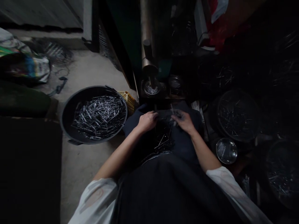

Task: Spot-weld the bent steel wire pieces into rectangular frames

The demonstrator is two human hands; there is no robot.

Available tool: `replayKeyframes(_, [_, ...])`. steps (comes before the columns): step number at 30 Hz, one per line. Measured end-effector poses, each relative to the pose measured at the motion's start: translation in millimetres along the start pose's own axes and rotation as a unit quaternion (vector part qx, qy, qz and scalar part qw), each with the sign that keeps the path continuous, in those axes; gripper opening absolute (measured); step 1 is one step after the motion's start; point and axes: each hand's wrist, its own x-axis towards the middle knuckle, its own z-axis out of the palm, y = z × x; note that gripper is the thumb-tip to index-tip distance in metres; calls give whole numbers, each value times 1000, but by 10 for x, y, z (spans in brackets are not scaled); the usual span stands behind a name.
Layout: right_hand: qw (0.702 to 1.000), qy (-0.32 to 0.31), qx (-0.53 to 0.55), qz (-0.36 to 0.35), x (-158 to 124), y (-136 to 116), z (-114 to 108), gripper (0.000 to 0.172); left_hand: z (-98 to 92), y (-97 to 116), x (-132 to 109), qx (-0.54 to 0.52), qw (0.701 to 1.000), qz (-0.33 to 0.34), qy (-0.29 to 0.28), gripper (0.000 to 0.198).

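Note:
My left hand (148, 120) is closed, its fingertips pressed together at the near edge of a machine. What it pinches is too dark to make out. Just to the right, my right hand (184, 121) has its fingers closed round a thin metal rod (172, 108), which sticks up above them; the fingers are slightly blurred. Between and below the hands, several loose metal rods (163, 140) lie in a dark hollow over my lap. Ahead of the hands, a cylindrical machine head (149, 59) stands over a small round dish (151, 89) of tiny shiny pieces.
A large black tub (64, 119) full of thin metal rods stands at left, beside a yellow crate (128, 100). At right are a shiny round dish (226, 151) and a dark container (219, 112) with more rods. A printed sack (25, 63) lies far left.

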Motion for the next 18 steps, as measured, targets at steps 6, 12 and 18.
replayKeyframes(6, [981, -124, -139, -60, 181, -222, 387, 15, 35, -10, -26, -84, 996, 6, 28, 19])
replayKeyframes(12, [980, -132, -133, -59, 177, -305, 427, 25, 25, -23, -168, -254, 962, -23, 96, 19])
replayKeyframes(18, [981, -39, 185, 41, 170, -212, 475, 41, -186, -154, -275, -455, 884, 53, 98, 46])
